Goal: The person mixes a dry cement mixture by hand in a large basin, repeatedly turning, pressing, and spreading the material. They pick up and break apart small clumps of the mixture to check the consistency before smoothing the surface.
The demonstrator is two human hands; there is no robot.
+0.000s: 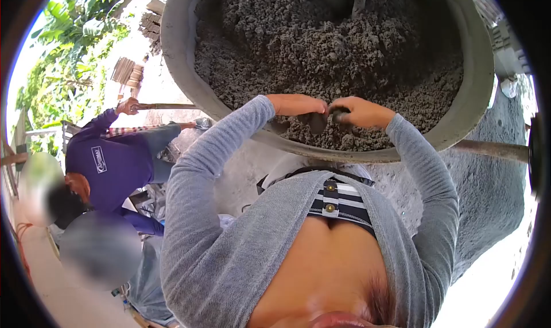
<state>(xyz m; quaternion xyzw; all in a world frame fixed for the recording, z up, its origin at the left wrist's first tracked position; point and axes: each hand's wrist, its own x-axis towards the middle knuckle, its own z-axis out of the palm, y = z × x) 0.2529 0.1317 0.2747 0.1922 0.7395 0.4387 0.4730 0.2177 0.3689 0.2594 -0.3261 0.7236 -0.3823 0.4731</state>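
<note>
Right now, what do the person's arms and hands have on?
Both arms wear long grey knitted sleeves of an open cardigan, reaching to the wrists. The left hand and right hand are bare, with no gloves, and bits of dark grey mix cling to the fingers.

To your left of the grip: a co-worker in a purple shirt (115, 164) holding a long tool handle (166, 106); green foliage (74, 46) beyond.
</note>
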